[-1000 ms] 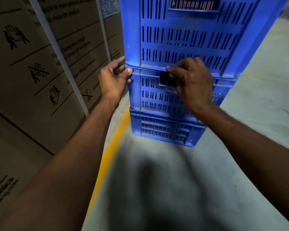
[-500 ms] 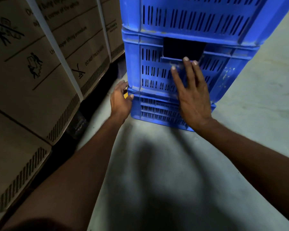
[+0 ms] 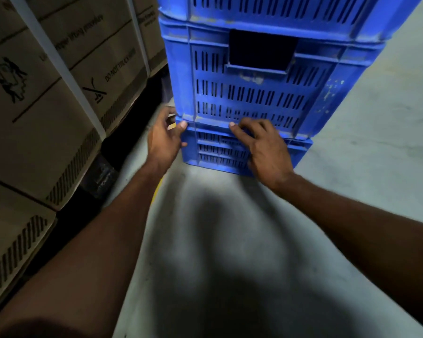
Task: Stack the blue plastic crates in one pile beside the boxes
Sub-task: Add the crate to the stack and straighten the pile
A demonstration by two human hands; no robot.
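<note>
Left hand (image 3: 163, 140): fingers curled round the near left corner of the bottom crate (image 3: 232, 152), thumb on the seam under the middle crate (image 3: 249, 93). Right hand (image 3: 266, 147): fingers bent, tips pressed on the same seam at the front; no closed grip visible. Likely squaring the pile. It stands on the floor (image 3: 352, 179), just beside the cardboard boxes (image 3: 47, 106).

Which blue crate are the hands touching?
The bottom blue plastic crate, the one standing on the grey concrete floor. The left hand grips its corner, the right hand rests on its front; the middle blue plastic crate sits on it.
</note>
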